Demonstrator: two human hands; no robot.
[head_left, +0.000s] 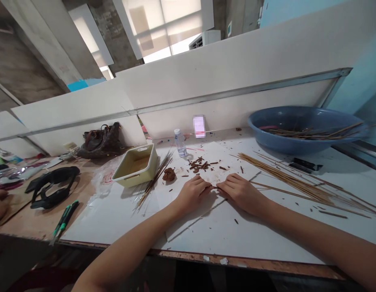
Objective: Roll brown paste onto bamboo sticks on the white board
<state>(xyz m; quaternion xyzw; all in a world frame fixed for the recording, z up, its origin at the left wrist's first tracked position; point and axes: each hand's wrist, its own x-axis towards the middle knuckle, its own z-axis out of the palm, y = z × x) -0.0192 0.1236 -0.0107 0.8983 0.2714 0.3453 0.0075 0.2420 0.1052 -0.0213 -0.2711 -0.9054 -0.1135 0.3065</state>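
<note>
My left hand (pixel 194 191) and my right hand (pixel 242 194) nearly meet over the white table surface, fingers closed in a pinch. A short bit of a thin brown stick (pixel 214 187) shows between their fingertips; the rest is hidden by the fingers. One long thin stick (pixel 277 189) comes out from behind my right hand and runs right, but I cannot tell whether it is the same one. Just beyond my hands lie small dark brown pieces (pixel 200 164) in a loose heap. A crumbly brown lump (pixel 169 174) sits to the left of them.
Left of my hands are thin sticks (pixel 154 178), a pale yellow tub (pixel 135 180) and green-handled pliers (pixel 65 219). A clear bottle (pixel 180 144) stands behind. To the right, a bundle of sticks (pixel 279 174) lies before a blue basin (pixel 306 142). Another person's hand (pixel 0 205) is far left.
</note>
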